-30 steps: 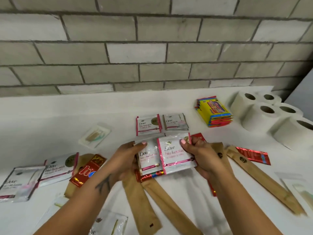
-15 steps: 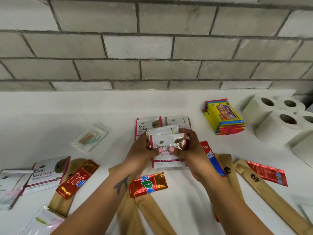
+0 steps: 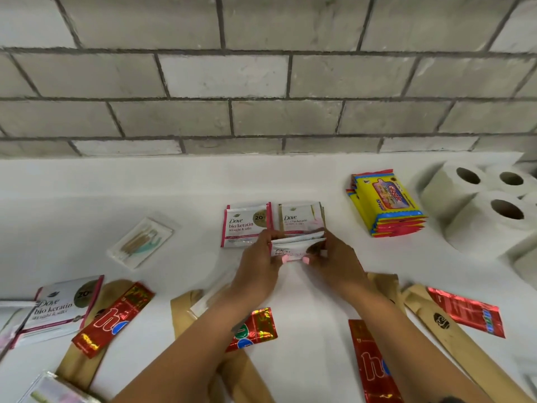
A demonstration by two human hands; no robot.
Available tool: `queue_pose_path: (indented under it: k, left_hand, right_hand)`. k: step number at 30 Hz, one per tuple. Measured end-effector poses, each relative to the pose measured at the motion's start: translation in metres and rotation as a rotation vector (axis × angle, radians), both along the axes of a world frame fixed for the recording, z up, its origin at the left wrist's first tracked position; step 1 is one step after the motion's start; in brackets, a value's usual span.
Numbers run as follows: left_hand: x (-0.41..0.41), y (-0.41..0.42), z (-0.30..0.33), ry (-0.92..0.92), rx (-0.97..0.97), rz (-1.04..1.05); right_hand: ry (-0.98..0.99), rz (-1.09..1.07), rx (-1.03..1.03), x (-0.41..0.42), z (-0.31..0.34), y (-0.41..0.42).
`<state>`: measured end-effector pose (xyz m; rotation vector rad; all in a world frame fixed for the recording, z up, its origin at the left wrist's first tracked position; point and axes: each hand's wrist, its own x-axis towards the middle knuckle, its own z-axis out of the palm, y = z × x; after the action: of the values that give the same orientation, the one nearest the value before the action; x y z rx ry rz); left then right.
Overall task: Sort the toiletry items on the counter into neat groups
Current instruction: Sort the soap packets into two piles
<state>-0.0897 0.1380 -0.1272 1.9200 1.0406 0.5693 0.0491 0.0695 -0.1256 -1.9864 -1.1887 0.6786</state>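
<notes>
White counter (image 3: 87, 199), 2 hands gripping sachets (image 3: 296, 245)

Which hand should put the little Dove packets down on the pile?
Probably the right hand: it pinches the held sachets and sits nearest the right Dove pile. The left hand grips them too.

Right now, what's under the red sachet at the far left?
The red sachet lies on a brown paper sleeve, beside a Dove sachet. What the sleeve holds is hidden.
</notes>
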Motion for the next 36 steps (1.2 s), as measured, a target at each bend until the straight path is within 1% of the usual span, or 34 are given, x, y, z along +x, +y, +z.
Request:
queue_pose_path:
  k: [3,5,7,8,9,12,14,17,20,23,26,30,36]
  left_hand:
    - [0.009,0.006,0.003,-0.036,0.012,0.034]
    - [0.017,0.015,0.008,-0.067,0.003,0.088]
    - [0.026,0.022,0.015,-0.056,-0.025,0.138]
    - [0.03,0.023,0.018,-0.047,-0.031,0.142]
    - [0.034,0.023,0.022,-0.045,-0.028,0.134]
    - [0.032,0.012,0.035,-0.054,-0.011,0.116]
    - [0.02,0.0,0.043,-0.055,0.013,0.071]
    - [-0.007,-0.015,0.051,-0.032,-0.009,0.018]
    - [-0.041,-0.019,0.051,0.02,-0.017,0.1]
    - [-0.08,-0.017,0.05,0.019,0.042,0.177]
    - [-0.12,-0.009,0.047,0.059,0.107,0.241]
    - [-0.176,0.003,0.048,0.091,0.127,0.374]
    - [-0.263,0.029,0.055,0.323,0.181,0.527]
  right_hand:
    - [0.017,-0.053,0.092,0.009,-0.005,0.006]
    - [0.116,-0.115,0.143,0.019,-0.005,0.014]
    - [0.216,-0.171,0.143,0.028,-0.002,0.023]
    - [0.222,-0.191,0.114,0.032,-0.001,0.028]
    - [0.198,-0.208,0.077,0.037,0.0,0.035]
    - [-0.028,-0.233,-0.107,0.043,-0.001,0.052]
    - [-0.13,-0.245,-0.166,0.041,-0.003,0.057]
    - [-0.262,-0.3,-0.24,0.036,-0.001,0.061]
    - [-0.332,-0.394,-0.236,0.028,0.001,0.059]
    - [-0.41,-0.443,-0.129,0.014,0.008,0.057]
    - [-0.39,-0.406,-0.007,-0.014,0.018,0.055]
    - [-0.329,-0.298,0.097,-0.063,0.027,0.05]
    - [-0.283,-0.126,0.059,-0.131,0.029,0.048]
